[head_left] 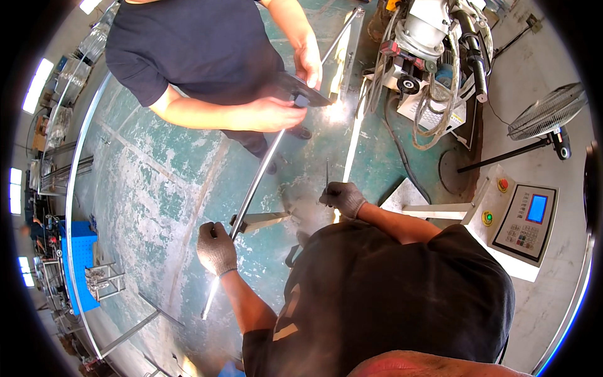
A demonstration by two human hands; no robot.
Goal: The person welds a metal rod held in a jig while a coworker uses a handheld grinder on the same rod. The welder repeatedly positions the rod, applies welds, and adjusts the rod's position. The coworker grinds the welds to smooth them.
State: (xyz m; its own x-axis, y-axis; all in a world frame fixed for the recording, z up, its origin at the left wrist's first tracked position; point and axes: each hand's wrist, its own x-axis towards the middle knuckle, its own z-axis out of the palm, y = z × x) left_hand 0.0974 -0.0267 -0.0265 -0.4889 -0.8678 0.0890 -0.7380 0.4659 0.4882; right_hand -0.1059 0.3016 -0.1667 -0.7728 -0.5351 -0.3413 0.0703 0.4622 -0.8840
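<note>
My left hand (215,248), in a knitted work glove with dark fingertips, is closed above a long shiny metal tube (256,177). The tube passes under the hand and shows again past the wrist. What its fingers hold, if anything, is hidden. My right hand (344,198), gloved alike, is closed round a thin upright rod (327,174). Across from me a person's bare hands hold a dark flat shield (303,88) over the tube. Beside the shield glares a bright white spot (336,112), close to a brightly lit metal bar (355,135).
A white control box (524,217) with a screen and buttons stands at my right. Beyond it are a standing fan (549,113) and a machine with hoses (430,38). A cable (402,147) trails over the green floor. A blue cabinet (81,264) stands far left.
</note>
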